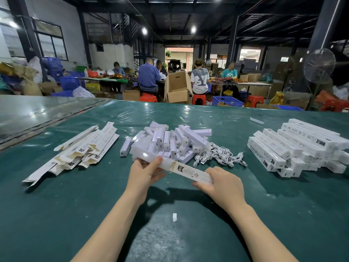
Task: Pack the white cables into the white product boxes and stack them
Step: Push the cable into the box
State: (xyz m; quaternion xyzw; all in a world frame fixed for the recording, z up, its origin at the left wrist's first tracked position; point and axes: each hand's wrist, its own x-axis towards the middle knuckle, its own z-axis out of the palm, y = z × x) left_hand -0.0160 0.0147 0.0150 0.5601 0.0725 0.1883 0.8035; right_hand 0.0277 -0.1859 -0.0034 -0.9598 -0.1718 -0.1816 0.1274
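Observation:
A long white product box (190,172) with printed labels lies slanted between my hands, just above the green table (56,214). My left hand (145,172) grips a white inner piece (149,156) at the box's open left end, thumb on top. My right hand (222,183) grips the box's right end. Behind them sits a heap of white inner trays (168,142), with a tangle of white cables (221,155) at its right. Flat, unfolded boxes (83,148) lie to the left. Closed boxes form a stack (300,146) at the right.
A small white paper scrap (174,217) lies on the table near me; another white piece (256,120) lies farther back. Beyond the table's far edge, several people sit at benches among cardboard cartons (177,89), blue crates and red stools. A standing fan (319,65) is at the right.

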